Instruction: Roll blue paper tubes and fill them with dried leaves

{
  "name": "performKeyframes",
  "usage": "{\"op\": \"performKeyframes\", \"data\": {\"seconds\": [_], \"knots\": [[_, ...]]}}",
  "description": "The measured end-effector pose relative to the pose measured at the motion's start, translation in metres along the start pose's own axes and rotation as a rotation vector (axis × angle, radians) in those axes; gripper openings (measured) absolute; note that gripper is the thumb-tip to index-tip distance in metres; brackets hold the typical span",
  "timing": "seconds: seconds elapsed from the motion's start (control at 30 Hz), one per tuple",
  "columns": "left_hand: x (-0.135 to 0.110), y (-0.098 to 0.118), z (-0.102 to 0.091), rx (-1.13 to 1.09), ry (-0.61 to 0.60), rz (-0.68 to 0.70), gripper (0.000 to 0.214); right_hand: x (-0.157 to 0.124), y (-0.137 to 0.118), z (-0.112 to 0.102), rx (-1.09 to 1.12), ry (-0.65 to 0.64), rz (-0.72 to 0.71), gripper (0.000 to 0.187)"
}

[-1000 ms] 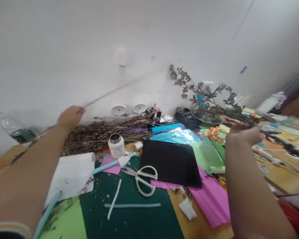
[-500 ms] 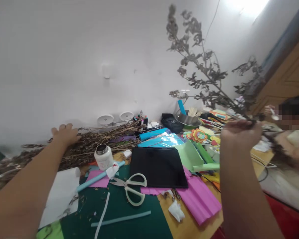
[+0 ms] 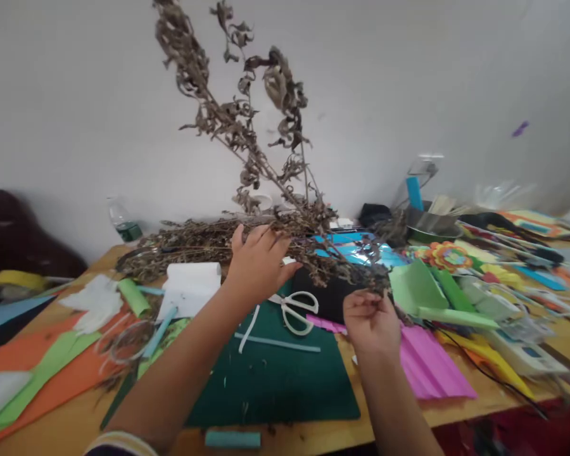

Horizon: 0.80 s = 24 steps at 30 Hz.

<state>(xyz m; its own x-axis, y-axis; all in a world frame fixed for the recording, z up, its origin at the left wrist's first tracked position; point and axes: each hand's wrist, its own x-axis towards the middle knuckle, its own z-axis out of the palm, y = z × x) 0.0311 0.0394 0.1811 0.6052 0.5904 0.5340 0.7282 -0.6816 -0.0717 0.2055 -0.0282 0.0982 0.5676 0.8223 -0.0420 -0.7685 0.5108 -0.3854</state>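
Observation:
My right hand (image 3: pixel 370 320) pinches the lower end of a dried brown branch (image 3: pixel 247 126), which rises up and to the left above the table. My left hand (image 3: pixel 259 259) is raised with fingers spread, touching the branch's lower leafy part near the middle of the view. Behind both hands a pile of dried branches (image 3: pixel 194 240) lies along the wall. White-handled scissors (image 3: pixel 297 310) rest on a dark green mat (image 3: pixel 275 373) just below my hands, beside a black tablet (image 3: pixel 327 297) partly hidden by the branch.
Pink crepe paper (image 3: pixel 432 364), green folded sheets (image 3: pixel 422 291), a paper flower (image 3: pixel 449 256) and craft clutter fill the right side. A white paper roll (image 3: pixel 190 288), pale blue strips, orange and green sheets (image 3: pixel 52 373) lie at left. A water bottle (image 3: pixel 123 221) stands by the wall.
My left hand left the branch pile at the wall and came to the held branch. My right hand brought the branch from the right to the centre; the view swung left.

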Motion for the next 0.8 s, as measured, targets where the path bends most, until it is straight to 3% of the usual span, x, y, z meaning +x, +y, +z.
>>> {"op": "performKeyframes", "data": {"seconds": [0.1, 0.23, 0.57, 0.7, 0.8], "knots": [[-0.022, 0.001, 0.007, -0.016, -0.137, -0.02, 0.029, -0.022, 0.017, -0.015, 0.026, 0.072, 0.082, 0.027], [-0.052, -0.007, 0.015, -0.046, -0.292, -0.046, 0.031, -0.04, 0.021, -0.027, 0.06, 0.176, 0.139, 0.021], [-0.102, -0.021, 0.033, -0.087, -0.489, -0.05, 0.026, -0.085, 0.022, -0.061, -0.047, 0.374, 0.317, 0.013], [-0.124, -0.024, 0.04, -0.079, -0.602, -0.039, 0.028, -0.106, 0.023, -0.081, -0.109, 0.418, 0.469, 0.006], [-0.144, -0.03, 0.043, -0.082, -0.677, -0.025, 0.03, -0.119, 0.017, -0.096, -0.223, 0.315, 0.698, 0.016]]}}
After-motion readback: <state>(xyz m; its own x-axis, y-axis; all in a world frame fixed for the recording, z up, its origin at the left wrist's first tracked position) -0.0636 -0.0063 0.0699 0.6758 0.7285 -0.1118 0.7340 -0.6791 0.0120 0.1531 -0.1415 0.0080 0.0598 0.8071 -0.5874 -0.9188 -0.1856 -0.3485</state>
